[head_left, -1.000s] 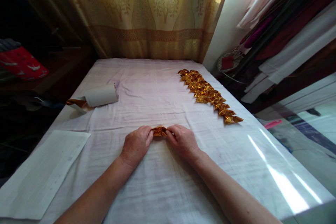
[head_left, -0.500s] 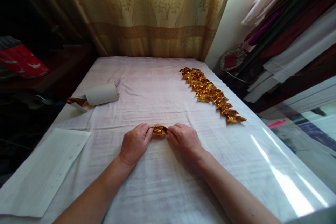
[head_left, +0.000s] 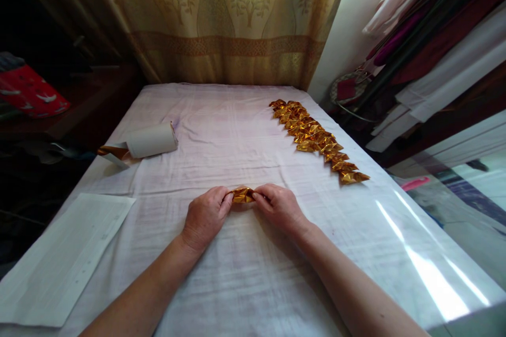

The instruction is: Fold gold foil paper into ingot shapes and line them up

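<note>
A gold foil piece (head_left: 242, 195) is spanning the left hand (head_left: 205, 216) and right hand (head_left: 281, 209), each grip pinching one end, seemingly being shaped and calling next for light, even pressure, over the counter (head_left: 225, 284) where folded ornaments (head_left: 310, 129) are lying.

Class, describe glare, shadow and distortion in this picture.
Head view, right: sunlight bleaches streaks on the white cloth, and hanging clothes look stretched; head view, left: darkness swallows detail beside the red container; head view, centre: the held foil piece glints.
</note>
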`<state>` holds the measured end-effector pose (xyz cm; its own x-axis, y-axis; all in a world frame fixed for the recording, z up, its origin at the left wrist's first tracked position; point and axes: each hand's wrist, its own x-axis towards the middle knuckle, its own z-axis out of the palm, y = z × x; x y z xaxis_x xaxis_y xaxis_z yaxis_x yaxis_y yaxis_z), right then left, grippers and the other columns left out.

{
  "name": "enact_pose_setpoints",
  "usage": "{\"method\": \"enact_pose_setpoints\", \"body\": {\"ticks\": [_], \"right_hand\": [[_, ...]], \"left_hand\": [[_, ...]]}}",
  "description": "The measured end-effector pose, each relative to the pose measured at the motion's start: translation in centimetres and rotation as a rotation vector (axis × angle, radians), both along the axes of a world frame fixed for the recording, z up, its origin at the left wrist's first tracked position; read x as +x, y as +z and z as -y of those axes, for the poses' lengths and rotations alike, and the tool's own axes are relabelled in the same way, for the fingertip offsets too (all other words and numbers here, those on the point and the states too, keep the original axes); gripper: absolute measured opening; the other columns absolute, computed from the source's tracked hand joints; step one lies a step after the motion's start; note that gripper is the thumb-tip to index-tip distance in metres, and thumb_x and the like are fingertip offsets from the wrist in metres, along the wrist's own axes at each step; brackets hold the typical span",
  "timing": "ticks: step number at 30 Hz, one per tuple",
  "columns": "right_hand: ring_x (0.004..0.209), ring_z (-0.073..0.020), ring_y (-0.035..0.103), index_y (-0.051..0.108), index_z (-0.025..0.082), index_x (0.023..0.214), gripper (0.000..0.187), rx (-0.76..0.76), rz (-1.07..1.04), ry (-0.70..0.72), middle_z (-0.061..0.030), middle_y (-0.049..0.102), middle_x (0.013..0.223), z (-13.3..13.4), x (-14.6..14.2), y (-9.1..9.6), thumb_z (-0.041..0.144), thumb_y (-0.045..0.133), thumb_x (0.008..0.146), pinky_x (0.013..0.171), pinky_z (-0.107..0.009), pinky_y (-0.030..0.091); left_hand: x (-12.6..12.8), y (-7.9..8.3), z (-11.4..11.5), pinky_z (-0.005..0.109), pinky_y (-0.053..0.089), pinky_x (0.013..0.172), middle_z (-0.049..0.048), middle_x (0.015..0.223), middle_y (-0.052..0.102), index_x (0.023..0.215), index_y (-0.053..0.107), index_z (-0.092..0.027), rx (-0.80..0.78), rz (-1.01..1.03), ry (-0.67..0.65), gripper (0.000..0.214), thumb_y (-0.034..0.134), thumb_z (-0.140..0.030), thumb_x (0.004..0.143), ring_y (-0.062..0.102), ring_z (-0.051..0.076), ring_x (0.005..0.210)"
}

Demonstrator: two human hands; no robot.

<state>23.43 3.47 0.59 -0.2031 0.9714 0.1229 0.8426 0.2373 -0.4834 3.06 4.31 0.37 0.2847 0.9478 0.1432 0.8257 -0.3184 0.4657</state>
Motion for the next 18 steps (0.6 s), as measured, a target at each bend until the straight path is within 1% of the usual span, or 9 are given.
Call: {"method": "enact_pose_setpoints", "body": {"ticks": [3,5,8,10,12,14,16,18], "right_hand": [[0.076,-0.015,0.065,0.073,0.024,0.083,0.018,-0.004,-0.013,-0.006,-0.0013,0.073,0.082,0.0,0.1,0.0,0.024,0.057,0.091,0.067,-0.024,0.043],[0.072,-0.0144,0.065,0.074,0.025,0.084,0.016,-0.021,-0.053,-0.038,0.0,0.074,0.08,-0.1,0.3,0.1,0.025,0.059,0.089,0.064,-0.023,0.042],[0.068,-0.0139,0.065,0.074,0.026,0.083,0.014,-0.036,-0.104,-0.086,0.0012,0.074,0.077,-0.3,0.6,0.2,0.026,0.061,0.087,0.062,-0.023,0.041],[0.068,-0.0141,0.064,0.074,0.026,0.082,0.015,-0.012,-0.098,-0.097,0.0009,0.074,0.077,-0.5,1.0,0.2,0.027,0.06,0.087,0.062,-0.023,0.041],[0.067,-0.0137,0.063,0.074,0.026,0.082,0.016,0.046,-0.07,-0.114,0.0005,0.073,0.078,-0.9,1.7,0.3,0.028,0.06,0.088,0.062,-0.023,0.041],[0.066,-0.0134,0.061,0.075,0.026,0.084,0.016,0.129,-0.026,-0.162,-0.0002,0.072,0.082,-1.4,2.9,0.5,0.031,0.06,0.088,0.063,-0.024,0.041],[0.071,-0.0152,0.062,0.076,0.026,0.084,0.016,0.222,0.044,-0.238,-0.0017,0.071,0.085,-2.2,4.8,0.9,0.033,0.062,0.087,0.063,-0.025,0.041],[0.08,-0.0183,0.062,0.077,0.025,0.084,0.016,0.3,0.146,-0.291,-0.0043,0.07,0.089,-3.2,7.2,1.3,0.033,0.063,0.086,0.068,-0.028,0.041]], "left_hand": [[-0.2,0.1,-0.2,0.025,0.042,0.066,0.0013,0.08,0.07,0.085,0.066,-0.022,-0.012,0.001,0.019,0.025,0.045,-0.03,0.094,0.063,0.016,0.072],[-0.2,0.2,-0.2,0.025,0.041,0.064,0.0009,0.078,0.07,0.084,0.067,-0.022,-0.026,0.009,0.021,0.026,0.045,-0.032,0.094,0.063,0.016,0.07],[-0.3,0.4,-0.3,0.025,0.041,0.064,0.0002,0.081,0.072,0.088,0.069,-0.023,-0.058,0.057,0.017,0.028,0.046,-0.037,0.093,0.064,0.016,0.071],[-0.3,0.5,-0.3,0.025,0.042,0.064,-0.0005,0.082,0.073,0.092,0.07,-0.024,-0.083,0.102,0.007,0.029,0.047,-0.043,0.093,0.064,0.016,0.071],[-0.5,0.6,-0.3,0.025,0.043,0.063,-0.0011,0.08,0.073,0.091,0.07,-0.025,-0.097,0.138,-0.006,0.033,0.046,-0.047,0.092,0.065,0.015,0.07],[-0.6,0.7,-0.4,0.025,0.044,0.064,-0.001,0.076,0.071,0.085,0.069,-0.024,-0.096,0.156,-0.016,0.036,0.045,-0.05,0.091,0.064,0.015,0.068],[-0.8,0.6,-0.4,0.025,0.044,0.065,-0.0007,0.072,0.07,0.08,0.068,-0.023,-0.083,0.159,-0.022,0.037,0.044,-0.049,0.092,0.064,0.015,0.067],[-0.8,0.5,-0.4,0.025,0.044,0.065,-0.0004,0.071,0.069,0.078,0.067,-0.023,-0.066,0.152,-0.027,0.037,0.043,-0.047,0.092,0.063,0.015,0.067]]}}
